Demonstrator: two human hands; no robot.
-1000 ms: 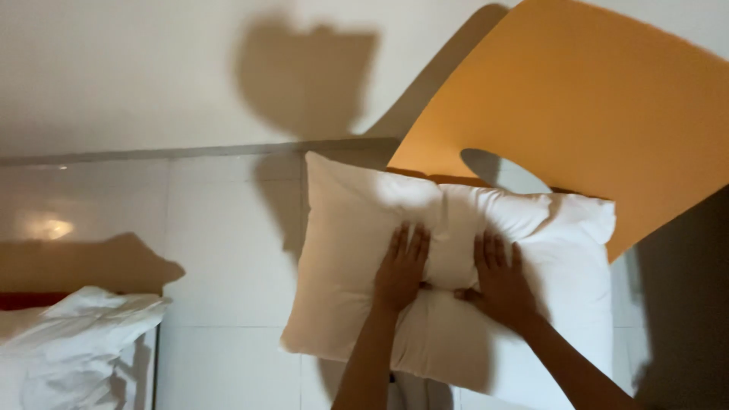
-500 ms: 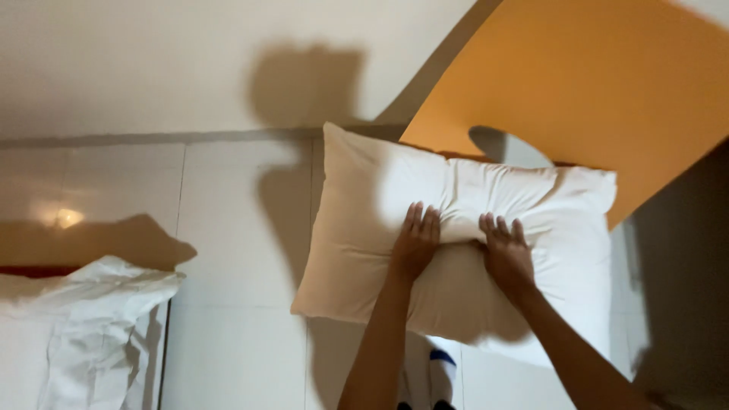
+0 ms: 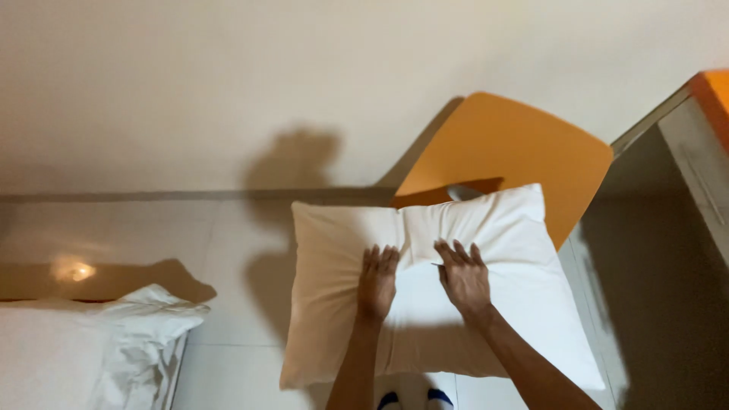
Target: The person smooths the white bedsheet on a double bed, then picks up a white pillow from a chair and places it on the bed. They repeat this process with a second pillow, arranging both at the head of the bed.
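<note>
A white pillow [image 3: 531, 266] lies across an orange chair [image 3: 509, 152], its left end hanging out over the floor. My left hand [image 3: 377, 281] presses flat on the pillow's middle, fingers pointing away from me. My right hand [image 3: 463, 277] presses beside it, fingers spread, with the fabric creased between and above the two hands. Both forearms reach up from the bottom edge of the view. Neither hand grips anything.
White bedding [image 3: 99, 349] is bunched at the lower left. Glossy pale floor tiles [image 3: 152, 243] meet a cream wall [image 3: 228, 91]. A desk or cabinet with an orange top [image 3: 710, 121] stands at the right. My feet [image 3: 414, 398] show beneath the pillow.
The view has pulled back and tilted, so the whole chair back and the furniture at the right now show. Both hands stay pressed on the pillow's middle.
</note>
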